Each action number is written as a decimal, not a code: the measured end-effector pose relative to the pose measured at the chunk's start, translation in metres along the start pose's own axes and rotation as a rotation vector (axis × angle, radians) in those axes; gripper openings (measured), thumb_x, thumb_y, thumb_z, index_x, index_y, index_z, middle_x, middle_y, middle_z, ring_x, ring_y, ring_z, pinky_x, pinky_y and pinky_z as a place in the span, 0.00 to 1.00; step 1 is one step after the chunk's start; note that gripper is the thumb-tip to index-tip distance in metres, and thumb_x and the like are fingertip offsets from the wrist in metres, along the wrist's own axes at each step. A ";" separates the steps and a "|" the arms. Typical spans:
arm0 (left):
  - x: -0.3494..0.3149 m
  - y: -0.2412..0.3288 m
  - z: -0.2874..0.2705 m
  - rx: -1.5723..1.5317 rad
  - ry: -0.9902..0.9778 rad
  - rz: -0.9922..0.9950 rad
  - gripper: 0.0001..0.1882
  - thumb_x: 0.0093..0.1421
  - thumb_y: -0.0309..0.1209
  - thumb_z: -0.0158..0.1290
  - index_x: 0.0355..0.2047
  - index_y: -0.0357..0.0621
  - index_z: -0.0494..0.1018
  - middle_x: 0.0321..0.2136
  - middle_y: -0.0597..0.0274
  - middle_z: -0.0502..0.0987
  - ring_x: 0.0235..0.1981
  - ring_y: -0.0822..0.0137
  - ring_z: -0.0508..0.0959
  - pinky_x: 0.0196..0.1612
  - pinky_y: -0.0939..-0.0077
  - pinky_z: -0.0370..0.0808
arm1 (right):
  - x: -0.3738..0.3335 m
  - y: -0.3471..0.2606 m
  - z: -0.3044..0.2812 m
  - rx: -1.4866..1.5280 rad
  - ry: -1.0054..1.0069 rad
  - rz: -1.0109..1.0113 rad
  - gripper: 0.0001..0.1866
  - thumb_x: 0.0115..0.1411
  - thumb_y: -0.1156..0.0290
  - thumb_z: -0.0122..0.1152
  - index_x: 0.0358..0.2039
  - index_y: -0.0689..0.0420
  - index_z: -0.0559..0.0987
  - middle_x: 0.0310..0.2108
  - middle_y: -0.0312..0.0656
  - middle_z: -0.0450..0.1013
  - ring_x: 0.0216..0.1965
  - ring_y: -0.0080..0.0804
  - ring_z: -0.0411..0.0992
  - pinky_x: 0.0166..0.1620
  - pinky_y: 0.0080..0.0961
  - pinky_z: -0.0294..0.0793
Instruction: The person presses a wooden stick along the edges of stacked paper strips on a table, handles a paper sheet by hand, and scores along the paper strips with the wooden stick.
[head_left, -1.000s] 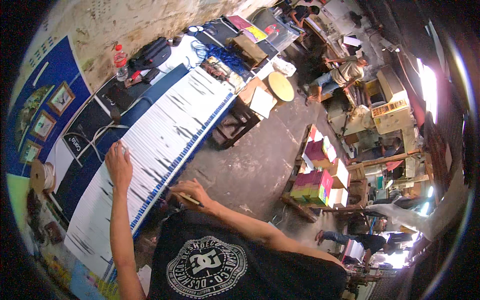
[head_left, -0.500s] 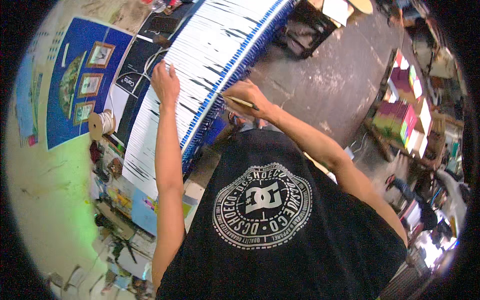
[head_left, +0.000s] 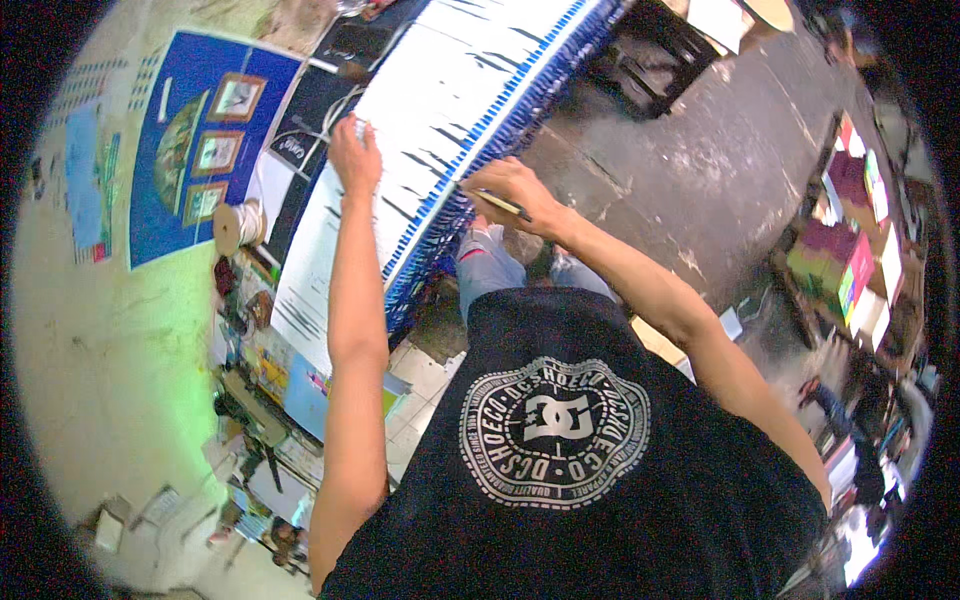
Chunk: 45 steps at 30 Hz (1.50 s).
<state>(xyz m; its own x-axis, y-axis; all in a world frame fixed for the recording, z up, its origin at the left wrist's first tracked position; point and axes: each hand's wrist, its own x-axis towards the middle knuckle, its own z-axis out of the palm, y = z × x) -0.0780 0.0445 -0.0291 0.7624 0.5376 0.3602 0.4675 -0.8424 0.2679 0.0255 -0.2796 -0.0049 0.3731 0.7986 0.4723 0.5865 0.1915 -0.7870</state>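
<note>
A long row of white paper [head_left: 420, 75] packed edge to edge, with thin dark gaps and a blue-striped border along its near side, runs diagonally ahead of me. My left hand [head_left: 356, 158] lies on the row's far left edge, fingers extended and slightly apart. At the blue border, my right hand [head_left: 512, 192] is closed around a slim pen-like tool [head_left: 505, 205] with a yellowish shaft and a dark rear end. The tool's front end is near the border; its exact kind and tip are too small to make out.
A spool of white cord [head_left: 240, 228] stands left of the row, beside a blue poster [head_left: 205, 150] with framed pictures. Dark boxes lie along the row's far side. A dark stand [head_left: 655, 55] is beyond my right hand, and colourful stacks [head_left: 835, 265] sit at far right.
My view has shifted, so the row and both hands appear farther right. My left hand stays on the far edge, and my right hand keeps its tool at the blue border.
</note>
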 end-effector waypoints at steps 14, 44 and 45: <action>-0.005 0.013 -0.006 -0.038 0.061 -0.028 0.22 0.69 0.41 0.52 0.57 0.41 0.72 0.56 0.51 0.75 0.59 0.50 0.73 0.63 0.50 0.65 | 0.004 -0.017 -0.001 -0.074 -0.009 0.041 0.12 0.54 0.75 0.70 0.40 0.57 0.84 0.37 0.45 0.82 0.41 0.43 0.81 0.45 0.37 0.76; -0.001 0.016 -0.007 -0.027 0.029 -0.056 0.23 0.69 0.41 0.53 0.58 0.39 0.69 0.56 0.48 0.74 0.59 0.48 0.72 0.63 0.49 0.65 | -0.038 -0.052 -0.040 -0.084 0.037 0.107 0.14 0.55 0.72 0.72 0.42 0.56 0.85 0.38 0.46 0.82 0.40 0.44 0.81 0.46 0.37 0.78; -0.002 0.017 -0.008 -0.021 0.046 -0.053 0.23 0.69 0.41 0.53 0.58 0.39 0.69 0.56 0.48 0.74 0.59 0.48 0.72 0.63 0.49 0.65 | -0.041 -0.062 -0.048 -0.133 0.049 0.153 0.12 0.55 0.77 0.71 0.41 0.58 0.85 0.38 0.47 0.82 0.38 0.41 0.81 0.44 0.34 0.78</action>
<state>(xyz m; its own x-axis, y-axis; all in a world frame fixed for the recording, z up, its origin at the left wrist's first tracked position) -0.0751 0.0298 -0.0181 0.7153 0.5830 0.3853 0.4971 -0.8120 0.3059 0.0087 -0.3515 0.0434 0.4974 0.7833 0.3729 0.6092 -0.0094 -0.7930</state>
